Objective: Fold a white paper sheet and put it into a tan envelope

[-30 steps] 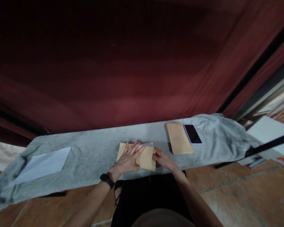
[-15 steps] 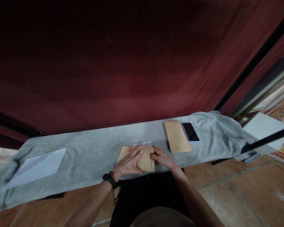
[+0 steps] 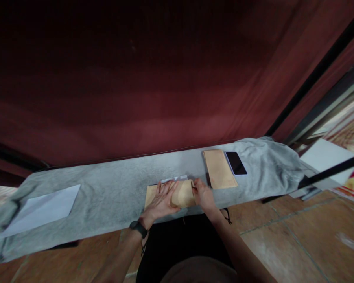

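Note:
A tan paper envelope (image 3: 184,193) lies on the grey cloth in front of me, its right part curved upward. My left hand (image 3: 164,199) rests across its left half with the fingers spread. At the right edge my right hand (image 3: 203,194) grips the paper between thumb and curled fingers. A white sheet (image 3: 179,178) shows from behind the envelope's far edge. To the right lies a stack of tan envelopes (image 3: 221,169), with a dark-screened phone (image 3: 236,163) beside it.
Grey cloth (image 3: 112,188) covers the long narrow surface. White paper (image 3: 45,208) lies at its left end. A dark red panel (image 3: 165,98) rises along the far edge. A black bar (image 3: 336,171) crosses at the right, near a white board (image 3: 327,159).
My right hand has moved slightly right and up, and the envelope's right part now curves upward more. My left hand stays on the envelope, fingers still spread.

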Demonstrator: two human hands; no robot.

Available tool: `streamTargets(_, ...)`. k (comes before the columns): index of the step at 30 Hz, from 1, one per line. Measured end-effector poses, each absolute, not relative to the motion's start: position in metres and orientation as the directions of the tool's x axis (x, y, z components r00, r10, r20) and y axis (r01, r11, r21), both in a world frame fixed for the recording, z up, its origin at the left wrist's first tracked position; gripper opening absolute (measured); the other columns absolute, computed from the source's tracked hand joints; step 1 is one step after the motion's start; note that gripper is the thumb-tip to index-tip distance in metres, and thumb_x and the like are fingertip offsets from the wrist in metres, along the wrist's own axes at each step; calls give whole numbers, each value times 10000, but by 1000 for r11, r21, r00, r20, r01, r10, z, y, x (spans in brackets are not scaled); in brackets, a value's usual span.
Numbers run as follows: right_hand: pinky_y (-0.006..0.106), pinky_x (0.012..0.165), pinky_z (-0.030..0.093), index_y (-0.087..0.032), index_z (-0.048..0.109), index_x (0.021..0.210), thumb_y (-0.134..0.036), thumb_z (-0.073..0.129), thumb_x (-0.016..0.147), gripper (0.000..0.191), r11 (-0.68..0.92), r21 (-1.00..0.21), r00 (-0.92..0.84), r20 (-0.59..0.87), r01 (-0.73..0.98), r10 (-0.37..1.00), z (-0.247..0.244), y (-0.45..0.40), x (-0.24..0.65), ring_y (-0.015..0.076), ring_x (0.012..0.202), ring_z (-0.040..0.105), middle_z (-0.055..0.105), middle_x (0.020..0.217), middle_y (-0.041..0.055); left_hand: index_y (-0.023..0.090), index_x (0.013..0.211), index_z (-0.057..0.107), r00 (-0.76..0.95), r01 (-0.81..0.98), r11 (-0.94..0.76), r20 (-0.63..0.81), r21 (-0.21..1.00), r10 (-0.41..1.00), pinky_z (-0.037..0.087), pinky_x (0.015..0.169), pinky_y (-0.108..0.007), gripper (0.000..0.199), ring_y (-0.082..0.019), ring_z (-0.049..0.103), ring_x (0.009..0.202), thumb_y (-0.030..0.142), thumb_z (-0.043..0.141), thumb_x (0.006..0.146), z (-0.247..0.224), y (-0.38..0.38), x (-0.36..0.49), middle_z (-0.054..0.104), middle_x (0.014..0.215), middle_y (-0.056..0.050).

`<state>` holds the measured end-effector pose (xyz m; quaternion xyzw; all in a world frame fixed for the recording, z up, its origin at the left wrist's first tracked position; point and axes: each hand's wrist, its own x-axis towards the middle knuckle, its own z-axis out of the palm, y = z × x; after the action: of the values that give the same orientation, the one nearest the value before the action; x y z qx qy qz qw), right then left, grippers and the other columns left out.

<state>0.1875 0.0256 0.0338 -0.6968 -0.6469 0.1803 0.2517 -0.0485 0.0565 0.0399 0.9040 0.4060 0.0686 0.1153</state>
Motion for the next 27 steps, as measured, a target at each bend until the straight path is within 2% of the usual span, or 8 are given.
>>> streamTargets(4,362,914,460,-212,641,1091,-162,460,901,267,47,-428,34,178,903,983,34,22,183,255,1013,602,665,1053,102,238,1587,60,648,727,-633,37,267,760,26,1204,-595,1191,-357,276,1448,597,741,678,37,55,-49,351,1546,-161)
streamTargets(7,366,932,455,-212,669,1067,-149,421,925,293,73,-492,-2,143,868,990,30,24,179,242,1006,614,685,1041,99,248,1586,60,639,733,-624,40,271,768,31,1203,-592,1191,-361,278,1445,613,740,680,37,54,-49,344,1549,-159)
streamTargets(10,308,873,477,-203,685,995,-109,414,902,302,36,-596,25,94,802,995,27,29,175,204,949,645,708,1005,78,259,1585,69,637,732,-623,46,275,770,31,1201,-594,1188,-360,288,1438,620,743,676,39,54,-49,347,1545,-153)
streamTargets(12,281,815,491,-207,692,933,-114,418,878,294,-8,-729,45,32,685,998,28,35,175,185,894,656,721,946,48,263,1585,66,637,731,-626,58,271,769,23,1196,-606,1202,-360,295,1433,624,752,666,41,54,-49,351,1539,-151)
streamTargets(14,283,786,502,-205,696,888,-167,455,856,246,-90,-897,35,-83,433,996,33,41,176,187,868,657,727,885,22,266,1585,65,633,732,-628,77,264,770,12,1193,-618,1222,-363,300,1428,634,762,651,42,53,-48,351,1535,-151)
streamTargets(16,307,778,515,-192,704,878,-253,538,819,186,-188,-967,-46,-199,169,979,40,44,176,207,867,661,731,858,21,270,1585,72,630,734,-630,93,256,771,-2,1192,-621,1225,-361,304,1426,647,761,646,43,52,-48,346,1538,-151)
streamTargets(23,402,808,547,-233,708,1017,-419,784,636,430,-422,-878,-339,-335,-227,879,57,41,161,279,948,687,750,1033,66,284,1583,111,645,733,-641,69,228,761,44,1198,-602,1139,-345,264,1456,678,705,695,47,47,-44,339,1561,-139)
streamTargets(27,403,862,531,-212,701,1015,-474,777,672,438,-443,-836,-379,-314,-324,870,54,40,163,270,945,698,752,1043,77,269,1584,107,666,724,-660,48,202,745,26,1185,-627,1175,-362,199,1484,687,719,672,51,48,-56,276,1599,-155)
